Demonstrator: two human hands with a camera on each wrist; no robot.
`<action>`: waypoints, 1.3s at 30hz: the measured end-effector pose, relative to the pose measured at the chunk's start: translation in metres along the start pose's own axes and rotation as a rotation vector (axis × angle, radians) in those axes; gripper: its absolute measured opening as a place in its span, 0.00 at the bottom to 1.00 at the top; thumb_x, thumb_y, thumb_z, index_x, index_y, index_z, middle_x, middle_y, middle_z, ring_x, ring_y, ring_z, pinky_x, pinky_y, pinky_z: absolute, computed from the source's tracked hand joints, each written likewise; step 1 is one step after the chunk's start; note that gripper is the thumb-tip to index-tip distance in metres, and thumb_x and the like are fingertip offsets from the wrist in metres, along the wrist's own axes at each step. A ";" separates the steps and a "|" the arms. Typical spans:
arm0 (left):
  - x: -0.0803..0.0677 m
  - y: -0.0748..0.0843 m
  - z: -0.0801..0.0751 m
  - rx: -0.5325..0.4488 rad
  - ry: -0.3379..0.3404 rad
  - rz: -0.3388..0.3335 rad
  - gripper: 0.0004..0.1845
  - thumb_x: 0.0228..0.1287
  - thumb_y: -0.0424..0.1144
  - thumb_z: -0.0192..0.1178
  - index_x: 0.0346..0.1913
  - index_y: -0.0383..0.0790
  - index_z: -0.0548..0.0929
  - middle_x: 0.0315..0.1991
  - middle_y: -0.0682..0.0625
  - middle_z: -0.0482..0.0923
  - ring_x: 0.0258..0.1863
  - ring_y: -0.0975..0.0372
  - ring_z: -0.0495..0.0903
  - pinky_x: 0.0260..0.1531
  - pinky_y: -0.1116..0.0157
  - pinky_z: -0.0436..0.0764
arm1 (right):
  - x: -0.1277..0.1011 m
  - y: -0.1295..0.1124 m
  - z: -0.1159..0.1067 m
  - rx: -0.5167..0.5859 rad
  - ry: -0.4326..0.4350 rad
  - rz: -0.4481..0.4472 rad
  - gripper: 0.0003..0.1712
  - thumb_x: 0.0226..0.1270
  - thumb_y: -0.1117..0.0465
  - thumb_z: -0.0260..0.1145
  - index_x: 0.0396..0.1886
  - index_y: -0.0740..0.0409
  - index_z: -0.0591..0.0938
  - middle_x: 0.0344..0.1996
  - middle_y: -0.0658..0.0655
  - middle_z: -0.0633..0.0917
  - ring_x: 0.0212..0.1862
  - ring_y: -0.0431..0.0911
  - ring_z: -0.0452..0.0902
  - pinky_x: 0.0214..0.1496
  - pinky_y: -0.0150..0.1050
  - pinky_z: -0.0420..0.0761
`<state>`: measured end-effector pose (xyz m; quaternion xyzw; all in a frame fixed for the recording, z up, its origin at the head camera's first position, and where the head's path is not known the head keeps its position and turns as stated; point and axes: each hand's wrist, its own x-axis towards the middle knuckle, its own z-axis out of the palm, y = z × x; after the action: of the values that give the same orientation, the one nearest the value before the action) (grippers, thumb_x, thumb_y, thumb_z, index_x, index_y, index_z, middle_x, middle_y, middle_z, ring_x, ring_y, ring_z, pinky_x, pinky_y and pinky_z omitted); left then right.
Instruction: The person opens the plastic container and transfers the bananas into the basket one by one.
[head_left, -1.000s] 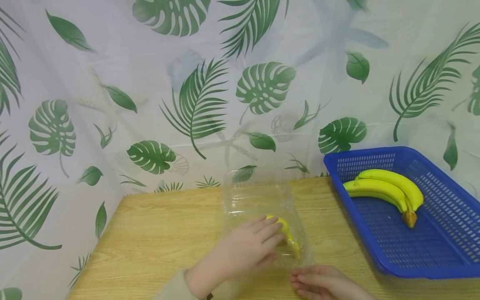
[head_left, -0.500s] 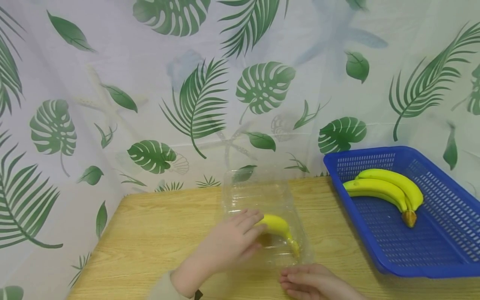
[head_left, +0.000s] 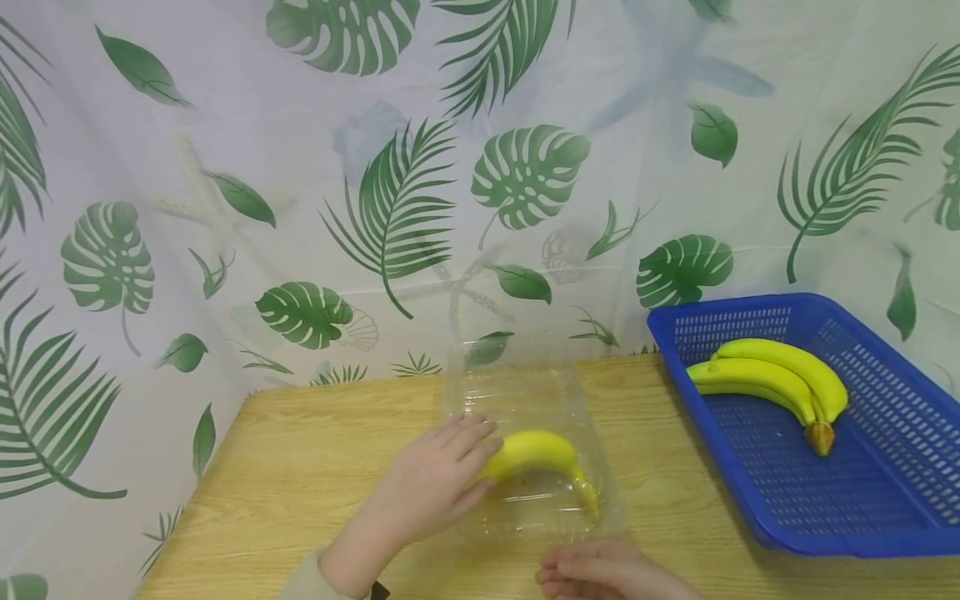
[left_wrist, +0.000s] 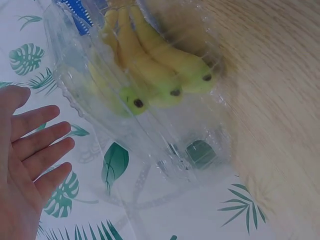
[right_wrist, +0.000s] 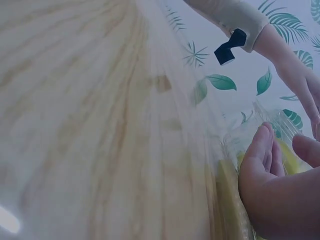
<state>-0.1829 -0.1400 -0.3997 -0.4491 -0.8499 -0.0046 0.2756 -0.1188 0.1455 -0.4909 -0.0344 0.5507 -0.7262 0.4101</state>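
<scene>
A clear plastic clamshell container (head_left: pixel 536 521) lies open on the table, its lid (head_left: pixel 517 379) raised at the back. In it rests a bunch of bananas (head_left: pixel 536 450); the left wrist view shows the tips of these bananas (left_wrist: pixel 155 75) side by side. My left hand (head_left: pixel 427 479), fingers extended, is over the container's left edge and covers one end of the bunch. Whether it touches the fruit I cannot tell. Just in front of the container's near edge is my right hand (head_left: pixel 600 571), its fingers loosely bent and holding nothing visible.
A blue plastic basket (head_left: pixel 723 467) stands on the right side of the table with another bunch of bananas (head_left: pixel 780 379) inside. Behind the wooden table (head_left: pixel 315 467) hangs a leaf-patterned cloth (head_left: pixel 450 208), which also runs along the left side.
My left hand has slid left off the bananas, uncovering more of them. The right hand has moved a little left along the container's near edge. The container and basket have stayed put.
</scene>
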 end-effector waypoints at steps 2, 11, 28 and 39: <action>-0.002 0.000 0.001 -0.002 0.005 -0.005 0.27 0.63 0.50 0.76 0.60 0.41 0.86 0.64 0.45 0.85 0.67 0.53 0.83 0.73 0.56 0.80 | 0.003 0.002 0.003 -0.015 -0.018 -0.003 0.27 0.81 0.54 0.62 0.67 0.71 0.79 0.57 0.61 0.90 0.58 0.45 0.89 0.64 0.41 0.89; -0.014 -0.003 0.005 -0.013 0.009 -0.023 0.28 0.61 0.49 0.77 0.60 0.38 0.86 0.63 0.45 0.86 0.66 0.52 0.84 0.70 0.55 0.83 | 0.008 -0.005 0.026 -0.036 -0.066 -0.051 0.29 0.82 0.55 0.60 0.69 0.74 0.77 0.61 0.63 0.88 0.61 0.45 0.87 0.65 0.39 0.88; -0.033 -0.004 0.005 -0.022 0.010 -0.062 0.26 0.64 0.49 0.75 0.60 0.39 0.86 0.64 0.44 0.86 0.64 0.52 0.86 0.69 0.55 0.84 | 0.021 -0.008 0.045 0.006 -0.060 -0.031 0.27 0.80 0.56 0.64 0.67 0.72 0.78 0.59 0.61 0.89 0.58 0.43 0.88 0.64 0.37 0.88; -0.040 -0.003 0.002 -0.022 -0.014 -0.091 0.24 0.64 0.49 0.73 0.58 0.39 0.87 0.61 0.45 0.87 0.64 0.52 0.85 0.70 0.55 0.83 | 0.031 -0.003 0.048 0.022 -0.055 -0.025 0.27 0.82 0.55 0.61 0.68 0.72 0.79 0.60 0.62 0.88 0.57 0.42 0.88 0.65 0.38 0.88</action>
<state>-0.1686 -0.1718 -0.4199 -0.4131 -0.8713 -0.0231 0.2640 -0.1168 0.0893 -0.4817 -0.0566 0.5308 -0.7361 0.4163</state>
